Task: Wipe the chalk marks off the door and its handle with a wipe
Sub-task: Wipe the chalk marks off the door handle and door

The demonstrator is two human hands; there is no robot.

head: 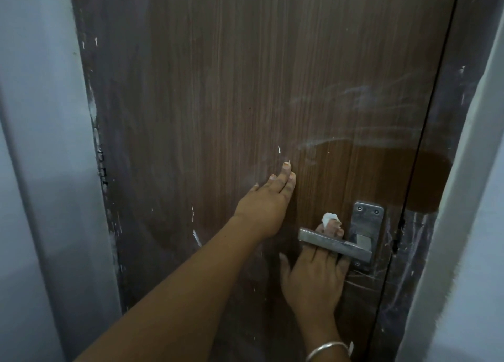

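Note:
A brown wood-grain door (231, 89) fills the view, with smeared white chalk marks (362, 99) at the right above a darker damp patch (395, 170). My left hand (268, 198) lies flat on the door, fingers pointing up, left of the handle. My right hand (313, 274) reaches up behind the steel lever handle (335, 245), its fingers pinching a small white wipe (330, 218) just above the lever. The handle's metal backplate (366, 220) is screwed to the door at the right. Faint chalk lines (362, 277) run below the handle.
A dark door frame (425, 252) with white scuffs runs down the right, then a pale wall (477, 225). On the left is another pale wall (41, 170) and a chipped frame edge (101, 157). A silver bangle (327, 349) circles my right wrist.

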